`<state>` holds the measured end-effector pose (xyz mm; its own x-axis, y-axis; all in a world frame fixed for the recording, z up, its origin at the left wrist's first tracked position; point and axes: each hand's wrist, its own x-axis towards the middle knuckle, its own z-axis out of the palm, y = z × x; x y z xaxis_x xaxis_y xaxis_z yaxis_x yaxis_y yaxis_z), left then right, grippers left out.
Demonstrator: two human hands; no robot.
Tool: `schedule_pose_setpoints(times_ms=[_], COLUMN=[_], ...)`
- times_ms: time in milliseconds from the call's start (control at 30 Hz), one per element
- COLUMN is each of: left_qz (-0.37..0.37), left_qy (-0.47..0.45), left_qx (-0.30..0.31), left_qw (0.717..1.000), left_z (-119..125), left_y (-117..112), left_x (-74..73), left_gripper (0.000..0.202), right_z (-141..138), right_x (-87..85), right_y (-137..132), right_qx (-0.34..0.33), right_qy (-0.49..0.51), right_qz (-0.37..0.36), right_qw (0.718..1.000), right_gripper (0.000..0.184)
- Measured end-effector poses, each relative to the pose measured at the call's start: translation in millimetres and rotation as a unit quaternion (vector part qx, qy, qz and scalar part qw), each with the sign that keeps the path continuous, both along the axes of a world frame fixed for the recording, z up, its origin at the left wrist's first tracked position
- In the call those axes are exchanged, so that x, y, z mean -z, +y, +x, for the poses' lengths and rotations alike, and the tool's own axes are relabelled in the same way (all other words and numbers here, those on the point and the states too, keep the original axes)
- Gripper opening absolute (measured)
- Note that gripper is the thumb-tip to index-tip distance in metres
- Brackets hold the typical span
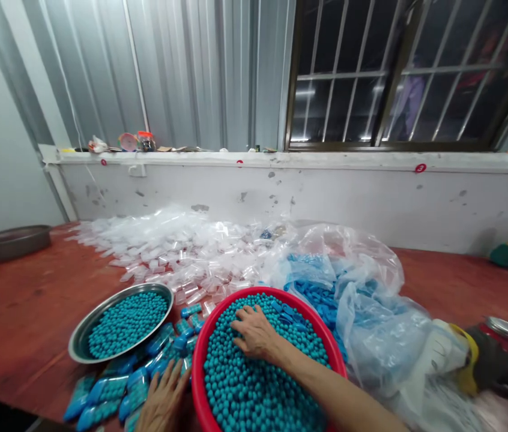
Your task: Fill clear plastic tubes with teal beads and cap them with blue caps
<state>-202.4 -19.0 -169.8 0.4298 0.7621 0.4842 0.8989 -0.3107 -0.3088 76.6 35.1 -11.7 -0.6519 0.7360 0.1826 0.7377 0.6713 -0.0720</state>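
Note:
My right hand [256, 332] rests on the teal beads [254, 390] that fill a red basin [197, 366]. Its fingers are apart and slightly bent, the tips touching the beads. Beside them in the basin lies a small cluster of blue plastic caps [290, 316]. My left hand [165, 397] is left of the basin, fingers spread and palm down over several small clear containers [112, 389] with blue caps and teal beads inside. What lies under its palm is hidden.
A metal bowl [72, 351] of teal beads stands at the left. Behind is a heap of clear empty containers [182, 240]. To the right, a plastic bag [371, 324] holds blue caps, near a lidded jar [504, 333]. A dark pan [11, 240] sits far left.

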Motion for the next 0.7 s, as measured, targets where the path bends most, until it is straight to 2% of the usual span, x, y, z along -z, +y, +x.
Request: schedule_pose_setpoints(times_ms=[133,200,267,333,467,567,633,700], left_qz=[-0.068,-0.124,-0.181,-0.220,-0.231,-0.264,-0.282,-0.278], left_qy=[-0.026,-0.049,-0.066,-0.072,-0.068,-0.061,-0.073,-0.114], left_qx=[-0.008,-0.032,-0.048,-0.048,-0.045,-0.035,-0.038,-0.051], left_qw=[0.997,0.991,0.980,0.972,0.970,0.962,0.956,0.952], left_z=[27,39,45,43,24,8,6,14], left_y=[33,51,64,71,67,58,55,59], left_x=[-37.7,-54.2,-61.9,-58.5,-32.8,-22.6,-29.8,-50.0], left_gripper=[0.050,0.049,0.048,0.046,0.046,0.046,0.042,0.038], right_z=[-12,-9,0,12,35,49,56,59], right_x=[9.3,13.6,17.4,22.5,38.0,38.6,23.9,-2.1], right_y=[13,8,0,-10,-21,-22,-22,-17], right_qx=[0.005,0.008,0.014,0.028,0.041,0.024,-0.001,-0.057], right_qy=[-0.003,-0.012,-0.020,-0.020,-0.007,-0.071,-0.120,-0.083], right_qz=[-0.008,-0.013,-0.018,-0.024,-0.053,-0.104,-0.153,-0.198], right_qw=[1.000,1.000,1.000,0.999,0.998,0.992,0.981,0.975], right_gripper=[0.034,0.028,0.019,0.016,0.017,0.017,0.012,0.015])
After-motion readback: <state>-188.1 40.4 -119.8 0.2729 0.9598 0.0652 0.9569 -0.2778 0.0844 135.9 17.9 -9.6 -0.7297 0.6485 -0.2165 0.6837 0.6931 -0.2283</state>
